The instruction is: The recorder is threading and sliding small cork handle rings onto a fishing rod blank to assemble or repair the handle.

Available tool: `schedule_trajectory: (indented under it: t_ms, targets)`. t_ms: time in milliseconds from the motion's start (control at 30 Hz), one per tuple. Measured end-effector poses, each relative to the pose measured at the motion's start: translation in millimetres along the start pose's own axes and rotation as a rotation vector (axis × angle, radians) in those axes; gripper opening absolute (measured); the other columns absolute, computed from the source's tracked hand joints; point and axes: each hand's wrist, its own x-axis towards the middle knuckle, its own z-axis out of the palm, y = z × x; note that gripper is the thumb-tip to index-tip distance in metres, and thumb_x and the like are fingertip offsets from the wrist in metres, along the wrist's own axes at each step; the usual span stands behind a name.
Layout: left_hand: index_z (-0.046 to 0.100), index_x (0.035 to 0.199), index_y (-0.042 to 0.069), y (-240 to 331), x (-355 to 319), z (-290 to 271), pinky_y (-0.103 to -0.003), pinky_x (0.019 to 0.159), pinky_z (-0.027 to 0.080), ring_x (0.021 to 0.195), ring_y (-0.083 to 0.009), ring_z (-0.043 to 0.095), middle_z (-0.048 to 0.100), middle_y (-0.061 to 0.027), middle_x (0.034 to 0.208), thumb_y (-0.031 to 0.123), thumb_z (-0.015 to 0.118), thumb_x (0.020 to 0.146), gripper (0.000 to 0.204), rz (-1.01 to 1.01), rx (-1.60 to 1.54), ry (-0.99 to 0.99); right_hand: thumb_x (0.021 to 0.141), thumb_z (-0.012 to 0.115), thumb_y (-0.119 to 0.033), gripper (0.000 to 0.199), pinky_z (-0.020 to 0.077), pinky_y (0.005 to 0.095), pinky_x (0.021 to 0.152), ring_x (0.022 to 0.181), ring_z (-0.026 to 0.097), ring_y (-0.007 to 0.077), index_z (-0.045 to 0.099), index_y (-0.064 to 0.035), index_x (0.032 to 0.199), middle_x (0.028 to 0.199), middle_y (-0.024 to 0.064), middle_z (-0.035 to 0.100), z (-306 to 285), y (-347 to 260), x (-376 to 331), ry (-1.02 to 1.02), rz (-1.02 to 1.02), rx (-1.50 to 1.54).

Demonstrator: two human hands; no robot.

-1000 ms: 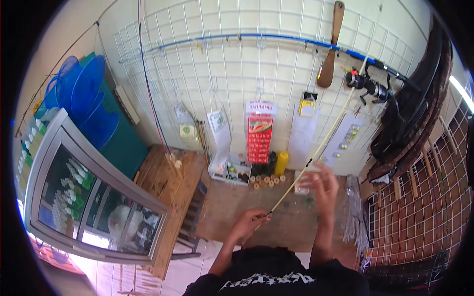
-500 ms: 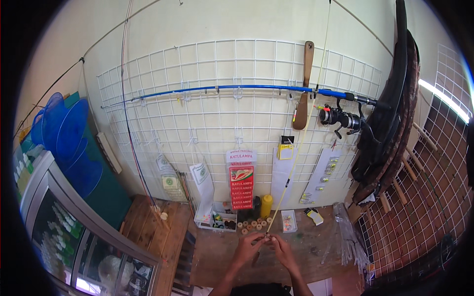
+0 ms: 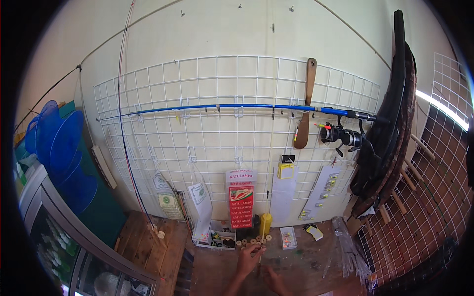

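My left hand [image 3: 249, 260] is closed around the lower part of a thin pale-yellow fishing rod [image 3: 268, 194], fingertips pinched on it. The rod stands nearly upright, with a dark band above my hand and its upper length running up in front of the wall. My right hand [image 3: 272, 280] is lower and to the right, beside the rod's lower end. It is dim and smeared, so what its fingers do is hidden. Just beyond my left hand, several cork rings [image 3: 253, 241] and a yellow squeeze bottle [image 3: 265, 224] stand on the wooden table [image 3: 306, 264].
A divided white tray [image 3: 222, 242] and a small white box [image 3: 288, 238] stand at the table's back. Clear plastic sleeves [image 3: 348, 246] lie to the right. A blue rod with a reel [image 3: 340, 134] hangs across the wire grid. A glass cabinet [image 3: 74, 246] stands at left.
My right hand has come away from my left and moved down toward me. The pale-yellow rod has swung from a rightward lean to nearly upright. The whole view has shifted, placing the wall lower.
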Motion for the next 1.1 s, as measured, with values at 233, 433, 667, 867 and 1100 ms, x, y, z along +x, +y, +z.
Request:
schedule_trajectory:
  t_ms: [233,433,667,867,1100]
  targets:
    - [0.066,0.093,0.001,-13.9,19.1,-6.3,-0.028,0.063,0.051,0.074,-0.0163,0.069,0.067,-0.0086,0.084,0.015,0.07,0.085,0.017,-0.013,0.037,-0.023,0.083,0.064,-0.01,0.059,0.0518,0.0444,0.079,0.095,0.066,0.0351,0.039,-0.0121,0.136,0.112,0.0188,0.064,-4.2,-1.9,12.9,-0.059,0.007,-0.027]
    - [0.067,0.094,0.002,-26.7,36.7,2.2,-0.029,0.063,0.051,0.072,-0.0177,0.067,0.066,-0.0086,0.082,0.018,0.07,0.085,0.019,0.039,0.097,-0.015,0.084,0.064,-0.015,0.062,0.0482,0.0484,0.086,0.106,0.058,0.045,0.035,-0.0119,0.139,0.118,0.0222,0.06,3.4,6.8,33.3,-0.067,0.014,0.007]
    - [0.066,0.093,0.001,-27.3,33.1,6.0,-0.031,0.062,0.05,0.068,-0.018,0.065,0.065,-0.0086,0.08,0.019,0.072,0.083,0.022,0.008,0.055,0.03,0.084,0.066,-0.017,0.068,0.0472,0.0475,0.089,0.108,0.057,0.0437,0.031,-0.014,0.143,0.122,0.0201,0.059,2.6,13.7,36.3,-0.157,0.058,0.041]
    - [0.065,0.092,0.0,-20.9,42.9,4.9,-0.03,0.061,0.048,0.067,-0.018,0.063,0.064,-0.01,0.078,0.014,0.071,0.083,0.017,0.029,0.076,0.034,0.083,0.066,-0.013,0.077,0.0452,0.0459,0.093,0.11,0.057,0.0411,0.024,-0.015,0.147,0.125,0.0226,0.057,-0.6,9.5,32.2,-0.137,-0.017,-0.035]
    - [0.064,0.096,-0.001,-13.2,54.5,3.4,-0.032,0.063,0.05,0.07,-0.0207,0.065,0.065,-0.0122,0.082,0.014,0.069,0.084,0.019,0.023,0.165,-0.003,0.083,0.064,-0.008,0.08,0.0484,0.0441,0.087,0.101,0.063,0.039,0.021,-0.0166,0.149,0.124,0.0283,0.055,-4.0,22.1,23.4,-0.204,0.116,0.011]
